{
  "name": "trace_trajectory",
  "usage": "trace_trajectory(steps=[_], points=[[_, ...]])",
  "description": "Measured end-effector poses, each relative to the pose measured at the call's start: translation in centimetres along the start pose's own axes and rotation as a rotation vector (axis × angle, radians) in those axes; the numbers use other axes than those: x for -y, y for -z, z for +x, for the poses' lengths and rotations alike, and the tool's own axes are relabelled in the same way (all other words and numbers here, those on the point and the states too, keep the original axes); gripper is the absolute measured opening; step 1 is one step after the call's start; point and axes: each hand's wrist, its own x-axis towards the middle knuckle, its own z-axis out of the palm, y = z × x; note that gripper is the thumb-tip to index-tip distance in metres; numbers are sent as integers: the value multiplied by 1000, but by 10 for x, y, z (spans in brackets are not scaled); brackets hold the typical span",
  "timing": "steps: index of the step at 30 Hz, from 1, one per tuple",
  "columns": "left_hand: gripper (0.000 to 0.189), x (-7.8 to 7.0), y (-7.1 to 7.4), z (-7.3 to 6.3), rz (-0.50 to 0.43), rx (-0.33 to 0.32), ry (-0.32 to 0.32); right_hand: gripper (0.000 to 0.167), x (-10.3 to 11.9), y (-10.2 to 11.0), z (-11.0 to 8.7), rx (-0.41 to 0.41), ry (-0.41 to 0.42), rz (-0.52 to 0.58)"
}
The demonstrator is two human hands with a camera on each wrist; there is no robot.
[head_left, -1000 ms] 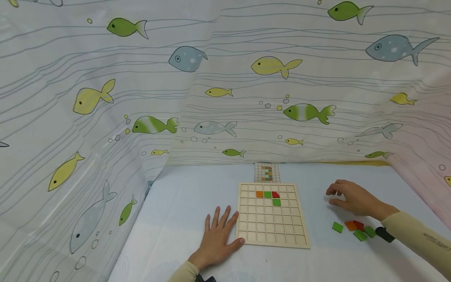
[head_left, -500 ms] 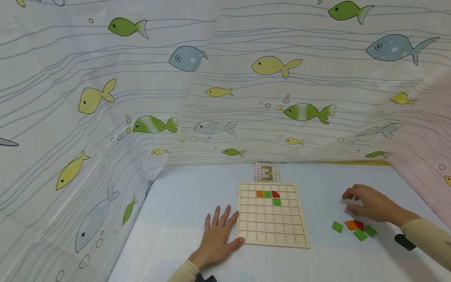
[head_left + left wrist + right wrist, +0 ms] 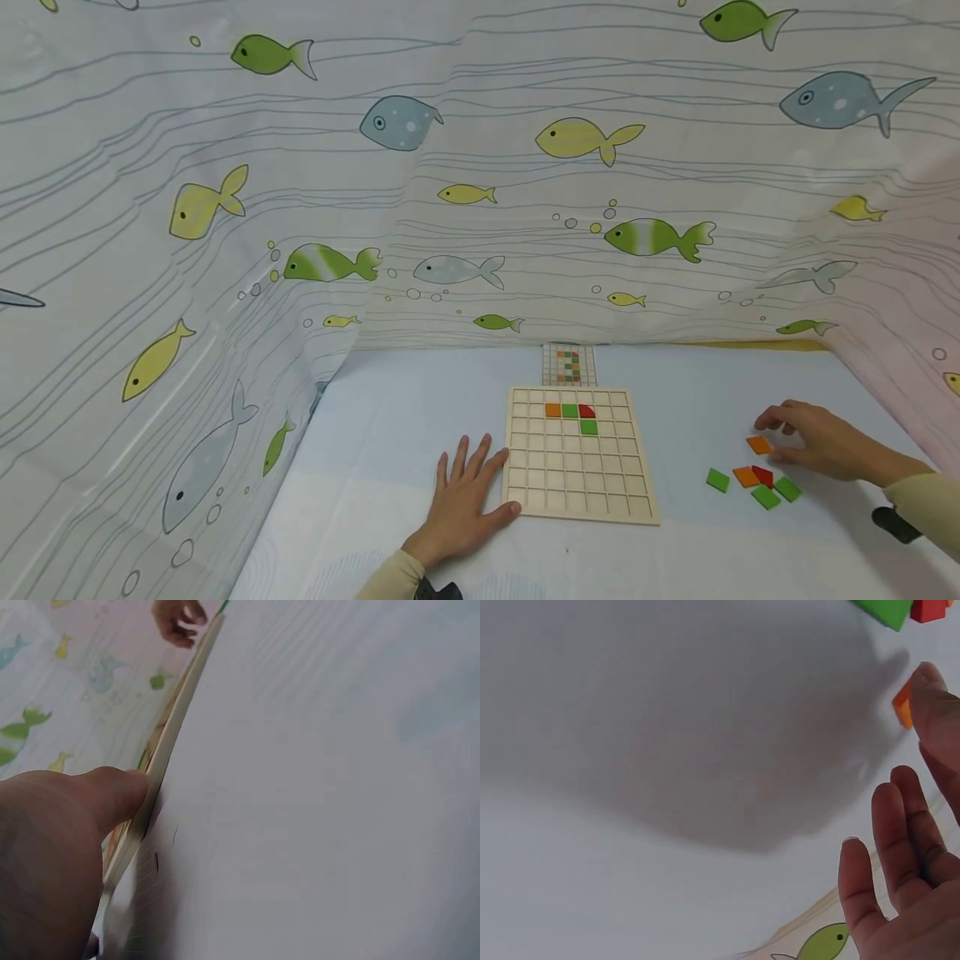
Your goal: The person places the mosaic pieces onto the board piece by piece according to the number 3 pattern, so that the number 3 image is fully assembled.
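Observation:
My left hand (image 3: 465, 504) lies flat with fingers spread beside a wooden grid board (image 3: 573, 483), thumb and index fingertip at its left edge. In the left wrist view the thumb (image 3: 112, 791) rests against the board's side. Orange, green and red tiles (image 3: 570, 411) form a short row on the board, with another green tile (image 3: 588, 427) below the red one. My right hand (image 3: 825, 442) hovers over the table at right, fingers loosely bent and apart. Near its thumb lies an orange tile (image 3: 759, 445), partly hidden by that thumb in the right wrist view.
Several loose tiles lie in front of the right hand: a green one (image 3: 717, 480) apart, then an orange (image 3: 746, 477), a red (image 3: 762, 476) and more green. A printed pattern card (image 3: 549, 371) lies behind the board. A fish-patterned curtain (image 3: 517, 233) encloses the table.
My right hand has moved right, away from the board, and an orange tile has come into view by its thumb. The left hand and the tiles on the board have stayed put.

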Motion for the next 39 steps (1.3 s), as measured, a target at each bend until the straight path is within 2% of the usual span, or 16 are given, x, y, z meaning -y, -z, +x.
trace_trajectory(steps=[11, 20, 39], points=[[77, 0, 0, 2, -33, -15, 12, 43, -13, -11, -7, -53, 61, 13], [78, 2, -1, 1, -35, -23, -1, 40, -13, -13, -6, -4, -11, 24], [75, 1, 0, 1, -53, -72, -3, 33, -8, -14, -3, -23, -12, 46]])
